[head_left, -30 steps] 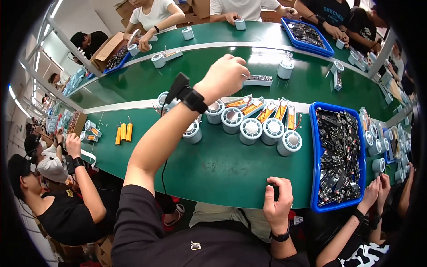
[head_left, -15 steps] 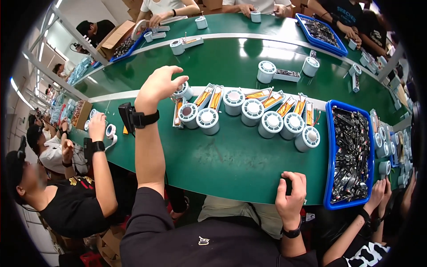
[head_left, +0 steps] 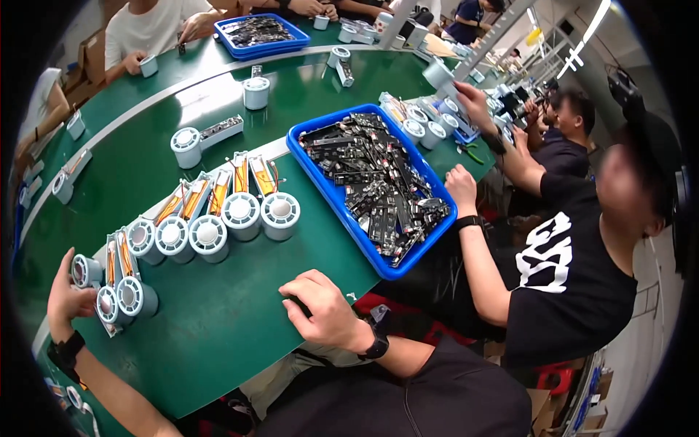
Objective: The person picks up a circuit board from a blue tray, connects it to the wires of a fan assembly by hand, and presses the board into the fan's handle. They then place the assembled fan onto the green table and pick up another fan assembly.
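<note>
Far left on the green table, my left hand (head_left: 64, 297) has its fingers and thumb around a light-blue cylindrical housing (head_left: 87, 271) with a slotted round face. Two similar housings (head_left: 135, 297) stand just to its right, joined to narrow open cases with orange parts inside. Further right runs a row of several more housings (head_left: 209, 237), their open cases (head_left: 195, 197) behind them showing orange parts and thin wires. My right hand (head_left: 318, 309) hovers or rests at the table's near edge, its fingers loosely curled, the thumb apart, nothing in it.
A blue tray (head_left: 295, 146) heaped with black circuit-board strips stands right of the row. Beyond a pale rail, more housings (head_left: 186, 146) rest on the green surface. A co-worker in a black shirt (head_left: 466, 291) sits at the right; others work across the table.
My view has swung to the right and tilted. The left hand has come down around the leftmost housing, while the right hand remains by the near edge, its fingers loosely curled.
</note>
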`<move>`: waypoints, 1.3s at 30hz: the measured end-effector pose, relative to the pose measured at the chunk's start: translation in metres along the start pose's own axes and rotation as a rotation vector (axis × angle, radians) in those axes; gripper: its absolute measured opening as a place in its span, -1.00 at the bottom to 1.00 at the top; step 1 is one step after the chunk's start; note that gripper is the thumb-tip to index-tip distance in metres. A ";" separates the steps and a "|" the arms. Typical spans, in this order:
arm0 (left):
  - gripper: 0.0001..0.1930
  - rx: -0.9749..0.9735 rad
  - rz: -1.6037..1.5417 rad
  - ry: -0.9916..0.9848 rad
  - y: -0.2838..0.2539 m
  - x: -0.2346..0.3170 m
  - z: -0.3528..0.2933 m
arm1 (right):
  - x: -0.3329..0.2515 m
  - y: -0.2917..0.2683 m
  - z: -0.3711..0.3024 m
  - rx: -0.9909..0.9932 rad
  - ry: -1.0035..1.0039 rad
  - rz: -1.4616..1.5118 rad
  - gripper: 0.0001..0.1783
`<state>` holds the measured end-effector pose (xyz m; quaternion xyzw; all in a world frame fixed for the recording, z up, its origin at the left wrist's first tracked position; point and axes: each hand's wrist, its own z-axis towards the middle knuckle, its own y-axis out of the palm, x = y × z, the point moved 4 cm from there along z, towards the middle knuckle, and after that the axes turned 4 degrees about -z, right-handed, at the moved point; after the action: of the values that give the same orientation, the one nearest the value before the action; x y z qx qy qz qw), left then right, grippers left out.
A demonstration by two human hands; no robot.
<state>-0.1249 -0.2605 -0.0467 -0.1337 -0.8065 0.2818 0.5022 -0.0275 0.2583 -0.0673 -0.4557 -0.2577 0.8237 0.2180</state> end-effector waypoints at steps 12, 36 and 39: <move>-0.69 0.141 0.155 -0.010 -0.049 -0.020 -0.031 | -0.009 0.006 0.013 -0.021 -0.083 0.033 -0.77; -0.81 -0.028 0.468 -0.155 -0.037 0.045 -0.078 | -0.003 0.008 0.001 -0.074 -0.001 0.004 -0.75; -0.78 -0.085 0.467 -0.193 -0.036 0.038 -0.082 | -0.004 0.009 -0.001 -0.085 -0.034 -0.004 -0.74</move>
<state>-0.0676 -0.2440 0.0302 -0.3097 -0.8091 0.3676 0.3382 -0.0261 0.2494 -0.0709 -0.4501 -0.2969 0.8191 0.1959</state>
